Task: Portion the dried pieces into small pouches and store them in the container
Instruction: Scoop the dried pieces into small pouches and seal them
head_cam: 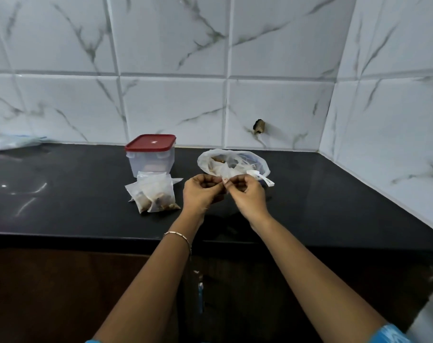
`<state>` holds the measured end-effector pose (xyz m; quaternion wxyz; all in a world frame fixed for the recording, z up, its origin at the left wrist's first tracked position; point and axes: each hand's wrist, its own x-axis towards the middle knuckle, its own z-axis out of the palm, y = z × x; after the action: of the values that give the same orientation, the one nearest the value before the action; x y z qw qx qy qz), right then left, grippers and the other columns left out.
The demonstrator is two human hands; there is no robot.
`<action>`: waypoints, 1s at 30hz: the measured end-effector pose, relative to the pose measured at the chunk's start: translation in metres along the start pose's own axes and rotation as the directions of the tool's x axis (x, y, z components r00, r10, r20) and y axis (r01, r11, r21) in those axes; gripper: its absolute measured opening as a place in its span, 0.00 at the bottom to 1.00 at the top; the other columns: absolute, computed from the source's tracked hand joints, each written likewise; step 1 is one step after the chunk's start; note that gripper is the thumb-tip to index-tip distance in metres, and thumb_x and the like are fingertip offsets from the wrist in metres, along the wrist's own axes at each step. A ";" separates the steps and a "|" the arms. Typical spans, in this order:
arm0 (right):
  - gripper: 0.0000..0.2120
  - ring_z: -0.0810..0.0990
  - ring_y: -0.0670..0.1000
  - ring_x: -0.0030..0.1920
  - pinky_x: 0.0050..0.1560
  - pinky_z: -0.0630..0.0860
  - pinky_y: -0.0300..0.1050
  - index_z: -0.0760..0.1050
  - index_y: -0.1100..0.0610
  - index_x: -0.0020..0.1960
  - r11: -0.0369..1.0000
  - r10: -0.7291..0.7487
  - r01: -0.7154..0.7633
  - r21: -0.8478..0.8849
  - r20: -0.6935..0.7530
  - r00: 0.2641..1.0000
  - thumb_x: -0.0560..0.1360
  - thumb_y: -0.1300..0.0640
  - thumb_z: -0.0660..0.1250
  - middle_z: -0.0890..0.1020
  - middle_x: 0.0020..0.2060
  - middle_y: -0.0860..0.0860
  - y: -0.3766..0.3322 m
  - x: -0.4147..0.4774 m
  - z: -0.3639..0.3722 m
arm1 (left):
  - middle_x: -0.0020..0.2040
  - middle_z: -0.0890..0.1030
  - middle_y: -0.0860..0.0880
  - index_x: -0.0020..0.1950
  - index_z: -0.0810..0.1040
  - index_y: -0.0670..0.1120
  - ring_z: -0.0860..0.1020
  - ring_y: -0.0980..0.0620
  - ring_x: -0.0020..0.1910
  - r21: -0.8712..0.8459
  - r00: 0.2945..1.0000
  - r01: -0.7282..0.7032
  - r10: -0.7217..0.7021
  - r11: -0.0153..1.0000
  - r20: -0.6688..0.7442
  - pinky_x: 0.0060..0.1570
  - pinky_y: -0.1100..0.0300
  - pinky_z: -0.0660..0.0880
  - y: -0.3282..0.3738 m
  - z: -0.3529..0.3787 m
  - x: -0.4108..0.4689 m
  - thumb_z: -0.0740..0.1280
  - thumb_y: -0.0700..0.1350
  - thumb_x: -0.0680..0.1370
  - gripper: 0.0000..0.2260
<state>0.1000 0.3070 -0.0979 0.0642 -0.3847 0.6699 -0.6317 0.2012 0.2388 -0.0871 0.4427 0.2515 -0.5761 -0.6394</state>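
Note:
My left hand (pixel 202 193) and my right hand (pixel 247 195) meet over the black counter (pixel 334 194), and both pinch a small clear pouch (pixel 225 173) between their fingertips. Just behind them lies a large clear bag (pixel 235 161) with brown dried pieces and a white clip (pixel 261 178) at its near side. Two filled pouches (pixel 156 198) lie to the left of my hands, on top of a few flat pouches (pixel 152 175). Behind those stands a clear container (pixel 149 158) with a red lid (pixel 150 142) on it.
Marble-look tiles cover the back wall and the right wall, meeting in a corner at the right. A dark hole (pixel 259 126) marks the back wall. Something white and blurred (pixel 10 142) lies at the far left. The counter's front edge runs above dark cabinets.

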 end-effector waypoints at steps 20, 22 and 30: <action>0.03 0.81 0.51 0.35 0.44 0.79 0.49 0.81 0.57 0.43 0.963 -0.144 0.124 -0.240 -0.068 0.987 0.73 0.58 0.70 0.84 0.34 0.52 -0.005 -0.007 0.004 | 0.31 0.78 0.55 0.39 0.68 0.50 0.79 0.59 0.33 0.426 0.944 -0.214 0.297 0.879 -0.140 0.38 0.67 0.74 -0.003 0.005 -0.008 0.76 0.42 0.65 0.16; 0.03 0.80 0.50 0.34 0.43 0.79 0.48 0.81 0.57 0.42 0.958 -0.143 0.118 -0.260 -0.079 0.986 0.73 0.57 0.70 0.83 0.34 0.51 -0.006 -0.008 0.003 | 0.32 0.75 0.56 0.37 0.65 0.52 0.76 0.64 0.31 0.472 0.921 -0.257 0.362 0.843 -0.145 0.34 0.73 0.68 -0.002 0.006 -0.010 0.75 0.41 0.65 0.18; 0.05 0.79 0.46 0.36 0.38 0.74 0.40 0.77 0.54 0.38 0.970 -0.087 0.036 -0.242 -0.205 0.975 0.70 0.55 0.72 0.81 0.33 0.45 -0.012 -0.013 -0.002 | 0.32 0.77 0.55 0.39 0.69 0.52 0.81 0.52 0.34 0.379 0.905 -0.228 0.339 0.897 -0.257 0.42 0.49 0.81 -0.003 0.001 -0.002 0.72 0.40 0.65 0.14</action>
<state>0.1129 0.3176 -0.0919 -0.0744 -0.3399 0.7310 -0.5869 0.2010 0.2412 -0.0899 0.5685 0.3353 -0.6300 -0.4092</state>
